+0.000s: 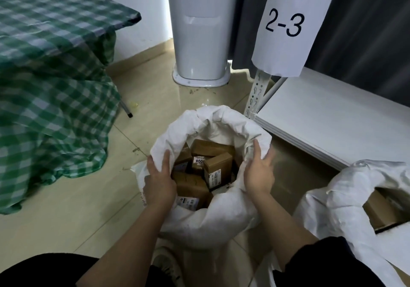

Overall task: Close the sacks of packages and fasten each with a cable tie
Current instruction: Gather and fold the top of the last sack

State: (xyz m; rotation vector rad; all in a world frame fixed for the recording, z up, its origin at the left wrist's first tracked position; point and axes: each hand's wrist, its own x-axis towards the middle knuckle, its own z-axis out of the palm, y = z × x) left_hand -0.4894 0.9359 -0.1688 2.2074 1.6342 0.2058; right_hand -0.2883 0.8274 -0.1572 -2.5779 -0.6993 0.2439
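A white woven sack (221,211) stands open on the floor in front of me, its rim rolled down. Inside lie several brown cardboard packages (208,158) with white labels. My left hand (158,180) grips the sack's left rim, thumb inside the opening. My right hand (258,171) grips the right rim, thumb inside and fingers curled over the outer fold. A second white sack (346,200) sits at the right, its mouth open on a cardboard box (379,211). No cable tie is in view.
A table under a green checked cloth (51,69) stands at the left, one leg (126,109) showing. A white appliance (199,33) is at the back. A white shelf board (332,118) and a paper marked 2-3 (284,25) are at the right. The floor is beige tile.
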